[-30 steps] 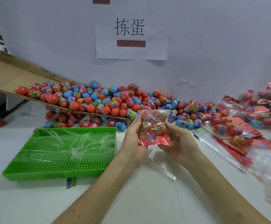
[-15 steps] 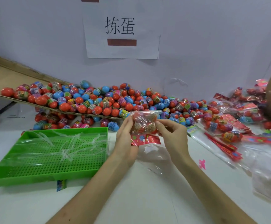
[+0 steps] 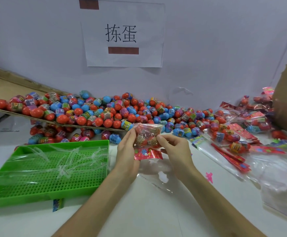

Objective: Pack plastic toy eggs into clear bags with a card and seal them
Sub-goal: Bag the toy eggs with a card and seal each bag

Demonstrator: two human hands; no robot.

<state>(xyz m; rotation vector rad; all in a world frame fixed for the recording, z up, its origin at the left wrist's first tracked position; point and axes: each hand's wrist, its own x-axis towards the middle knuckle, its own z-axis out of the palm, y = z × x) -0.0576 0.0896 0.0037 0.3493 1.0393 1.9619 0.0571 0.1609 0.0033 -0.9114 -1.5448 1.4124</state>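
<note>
Clear bag point(image 3: 147, 128) of toy eggs point(image 3: 140, 140), red card point(image 3: 147, 153) at near end; held centrally, just near of egg pile point(image 3: 105, 112); left side gripped by left hand point(image 3: 127, 151), right edge pinched by right hand point(image 3: 175, 151); sealing judged best done flat, eggs kept bunched at far end.

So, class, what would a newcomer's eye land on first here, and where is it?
First, the heap of red and blue plastic toy eggs along the back. Then the bright green perforated plastic tray at front left, and the clear egg-filled plastic bag with its red card, held by left hand and right hand at centre.
</note>
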